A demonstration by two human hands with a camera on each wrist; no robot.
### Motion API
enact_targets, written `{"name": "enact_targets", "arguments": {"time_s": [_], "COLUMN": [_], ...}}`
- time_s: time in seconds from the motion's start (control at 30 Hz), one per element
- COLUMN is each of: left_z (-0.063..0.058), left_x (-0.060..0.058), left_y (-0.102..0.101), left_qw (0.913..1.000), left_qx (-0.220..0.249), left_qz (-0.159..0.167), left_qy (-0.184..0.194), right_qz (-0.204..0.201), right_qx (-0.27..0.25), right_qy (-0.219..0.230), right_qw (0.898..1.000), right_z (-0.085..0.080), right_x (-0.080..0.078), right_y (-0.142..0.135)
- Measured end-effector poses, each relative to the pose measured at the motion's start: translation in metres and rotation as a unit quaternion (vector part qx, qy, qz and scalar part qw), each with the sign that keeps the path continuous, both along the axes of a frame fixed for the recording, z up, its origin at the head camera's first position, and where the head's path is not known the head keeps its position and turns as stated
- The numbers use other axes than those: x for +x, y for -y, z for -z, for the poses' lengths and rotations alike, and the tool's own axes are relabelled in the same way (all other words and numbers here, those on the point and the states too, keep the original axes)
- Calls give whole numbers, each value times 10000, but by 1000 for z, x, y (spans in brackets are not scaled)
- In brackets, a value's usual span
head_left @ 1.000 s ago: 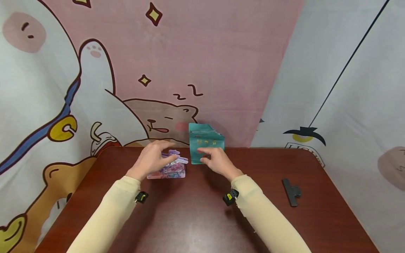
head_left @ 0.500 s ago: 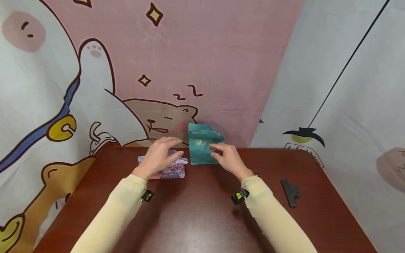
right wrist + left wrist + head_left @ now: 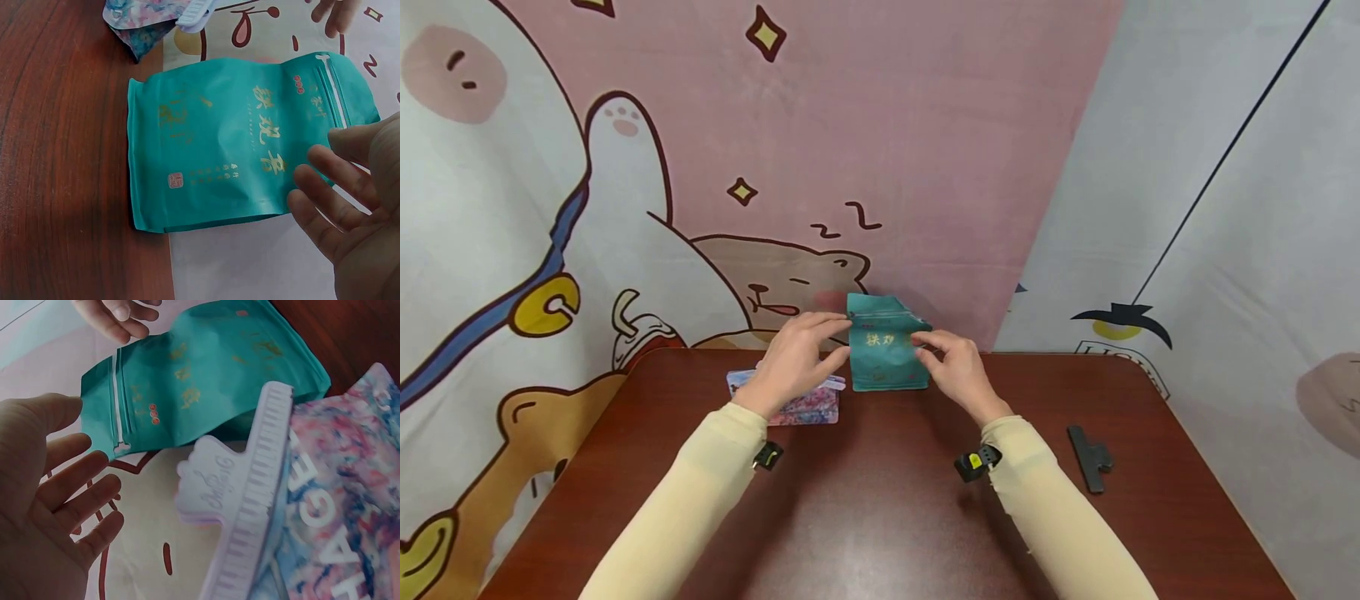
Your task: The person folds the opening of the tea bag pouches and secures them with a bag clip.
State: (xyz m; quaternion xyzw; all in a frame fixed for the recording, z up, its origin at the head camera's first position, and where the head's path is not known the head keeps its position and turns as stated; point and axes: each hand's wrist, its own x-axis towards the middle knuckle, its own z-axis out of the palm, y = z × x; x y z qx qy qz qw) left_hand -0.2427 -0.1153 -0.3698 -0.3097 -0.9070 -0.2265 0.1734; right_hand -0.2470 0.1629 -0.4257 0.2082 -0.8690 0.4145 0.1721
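A teal tea pouch (image 3: pixel 887 367) with gold characters and a white zip line stands upright at the table's back edge, against the printed cloth. On its left side my left hand (image 3: pixel 797 358) has spread fingers, tips close to the pouch's edge. Along the opposite side is my right hand (image 3: pixel 958 371), thumb and fingers parted, tips overlapping the pouch's edge. The right wrist view shows the thumb near the zip line (image 3: pixel 334 94). Partly hidden behind my left hand is a pink-and-blue patterned pouch (image 3: pixel 350 469), with a lilac bag clip (image 3: pixel 247 506) across its top.
A dark grey bag clip (image 3: pixel 1090 458) lies on the right of the brown table (image 3: pixel 865 517). The cloth (image 3: pixel 962 167), printed with cartoon animals, hangs right behind the table's back edge.
My left hand has moved right, from over the patterned pouch to the teal pouch's left edge. My right hand has shifted right, from the teal pouch's front to its right edge.
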Motion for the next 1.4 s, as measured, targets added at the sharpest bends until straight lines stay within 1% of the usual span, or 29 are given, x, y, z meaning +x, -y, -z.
{"name": "enact_targets", "arguments": {"time_s": [0.07, 0.27, 0.53, 0.67, 0.8, 0.93, 1.13, 1.3, 1.4], "left_z": [-1, -6, -10, -10, -11, -13, -17, -19, -20], "left_x": [-2, -7, -17, -21, -25, -30, -36, -42, -44], "left_y": [-5, -18, -35, -41, -45, -48, -54, -61, -66], "left_qw": [10000, 9994, 9972, 9960, 9951, 9960, 9981, 9988, 9995], "left_qx": [10, 60, 247, 256, 245, 169, 44, -15, -40], "left_qz": [21, 114, 246, 292, 315, 276, 187, 139, 43], "left_qy": [-33, -324, -657, -803, -902, -838, -594, -468, -314], "right_qz": [59, 225, 365, 344, 406, 473, 488, 612, 665], "right_qx": [-118, -406, -577, -624, -668, -692, -691, -706, -681], "right_qy": [-57, -244, -407, -453, -475, -456, -428, -468, -402], "right_qw": [9999, 9986, 9968, 9964, 9958, 9954, 9955, 9945, 9946], "right_z": [0, -3, -3, -3, -3, -3, -3, -3, -1], "right_x": [0, -2, -6, -7, -9, -12, -15, -17, -18], "right_y": [-3, -9, -16, -17, -18, -19, -19, -20, -20]}}
